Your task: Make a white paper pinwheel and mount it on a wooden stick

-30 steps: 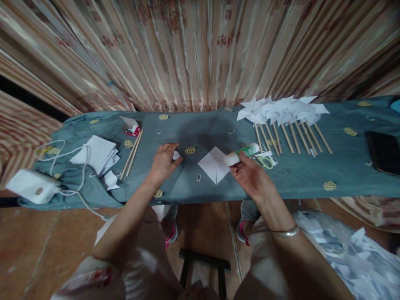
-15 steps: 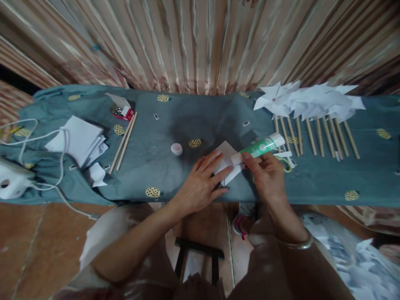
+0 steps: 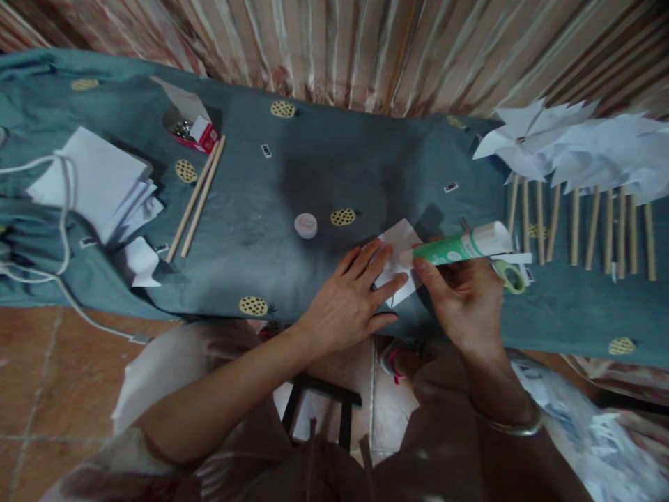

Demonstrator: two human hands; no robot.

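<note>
**Glue tube meets paper at the craft table**

At the far left of the table (image 3: 366,160), draped in teal cloth, a white cable (image 3: 31,167) loops beside a stack of white paper (image 3: 94,178). Next come a small red box (image 3: 196,129) with its flap up and two wooden sticks (image 3: 196,199) lying side by side. Near the middle, a round white cap (image 3: 306,225) sits alone on the cloth. Just right of it, our left hand (image 3: 348,303) lies flat, fingers spread and gripping nothing, pressing on the near left part of a white paper square (image 3: 400,240). Our right hand (image 3: 465,303) is closed around a green-and-white glue tube (image 3: 460,247), which lies nearly level with its narrow end pointing left over the paper square, close to our left fingertips. Whether that end touches the sheet, we cannot tell. A bracelet (image 3: 515,425) circles our right wrist. Just beside the tube's broad end, green-handled scissors (image 3: 512,275) rest on the cloth. At the far right, a row of white paper pinwheels (image 3: 575,153) on wooden stems lies near the curtain (image 3: 339,42).
</note>
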